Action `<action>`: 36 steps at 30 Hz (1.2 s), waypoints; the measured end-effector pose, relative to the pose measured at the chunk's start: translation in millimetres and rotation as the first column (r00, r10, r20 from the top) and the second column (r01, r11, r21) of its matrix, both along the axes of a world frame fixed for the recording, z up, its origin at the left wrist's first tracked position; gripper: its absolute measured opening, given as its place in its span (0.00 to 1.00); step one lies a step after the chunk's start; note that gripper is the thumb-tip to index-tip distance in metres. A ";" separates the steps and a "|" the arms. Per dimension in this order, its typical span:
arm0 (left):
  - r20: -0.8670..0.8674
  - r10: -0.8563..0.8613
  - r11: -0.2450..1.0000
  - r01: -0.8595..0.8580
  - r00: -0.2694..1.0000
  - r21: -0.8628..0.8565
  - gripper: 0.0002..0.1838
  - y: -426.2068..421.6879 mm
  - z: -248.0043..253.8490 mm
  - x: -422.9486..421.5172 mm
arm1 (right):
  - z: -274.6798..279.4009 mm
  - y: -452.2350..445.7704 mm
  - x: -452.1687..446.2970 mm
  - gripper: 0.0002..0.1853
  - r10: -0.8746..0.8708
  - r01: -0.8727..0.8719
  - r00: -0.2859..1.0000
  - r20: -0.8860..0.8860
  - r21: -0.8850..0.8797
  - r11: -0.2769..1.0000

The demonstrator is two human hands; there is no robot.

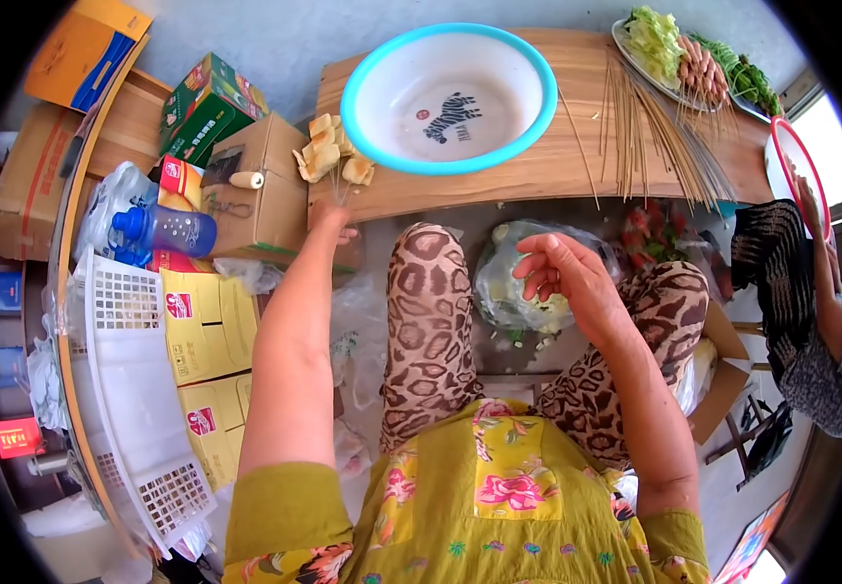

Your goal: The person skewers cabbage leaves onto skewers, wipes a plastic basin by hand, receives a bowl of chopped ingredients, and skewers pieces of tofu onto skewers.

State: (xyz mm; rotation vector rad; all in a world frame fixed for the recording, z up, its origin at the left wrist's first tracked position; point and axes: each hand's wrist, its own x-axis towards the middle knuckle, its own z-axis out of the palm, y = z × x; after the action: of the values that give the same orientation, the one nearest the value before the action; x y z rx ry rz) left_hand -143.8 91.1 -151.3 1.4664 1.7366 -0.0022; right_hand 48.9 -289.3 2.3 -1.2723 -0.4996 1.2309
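Observation:
At the left end of the wooden table [401, 200], my left hand [331, 220] is closed round the lower ends of several skewers [340, 185]. Pale yellow-brown folded food pieces [320, 154] sit at the far ends of these skewers. My right hand [562, 280] hangs in the air over a plastic bag [499, 277] of pale green scraps, its fingers curled and partly apart, with nothing visible in them. Beside the food pieces stands a white basin [455, 102] with a blue rim. Many bare skewers [649, 136] lie on the right part of the table.
A plate [625, 49] with lettuce [656, 44], skewered pinkish food [701, 70] and green herbs [753, 88] is at the back right. Another person's arm [834, 302] reaches to a red-rimmed basin [781, 175]. Cardboard boxes [270, 175] and a blue bottle [182, 230] are at the left.

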 end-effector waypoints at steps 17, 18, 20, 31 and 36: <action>0.328 0.189 0.966 -0.115 0.926 -0.231 0.09 2.2 -16.3 -15.6 | 2.0 -4.0 1.3 0.20 -0.009 0.009 1.000 -0.012 0.008 1.000; 0.408 0.196 0.943 -0.057 0.892 -0.328 0.12 3.3 -6.8 -17.6 | 2.2 -3.9 1.2 0.20 -0.009 0.009 1.000 -0.008 0.005 1.000; 0.483 0.213 0.909 0.009 0.849 -0.416 0.14 0.6 11.5 -17.2 | 1.7 -3.8 1.0 0.20 -0.007 0.007 1.000 -0.002 0.002 1.000; 0.560 0.350 0.782 0.096 0.751 -0.616 0.50 -5.0 49.3 -4.4 | -3.3 -2.9 1.0 0.20 -0.010 0.012 0.998 0.068 -0.027 1.000; 0.581 0.376 0.803 0.059 0.721 -0.593 0.40 8.2 25.6 0.5 | -3.5 2.9 -0.7 0.20 0.002 0.002 0.996 0.089 -0.050 0.999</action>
State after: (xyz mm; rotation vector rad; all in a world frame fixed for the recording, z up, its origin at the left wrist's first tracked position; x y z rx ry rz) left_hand -143.3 99.2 -125.7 0.6982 1.0928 0.0885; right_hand 48.3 -286.4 -1.1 -1.3746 -0.5360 1.1969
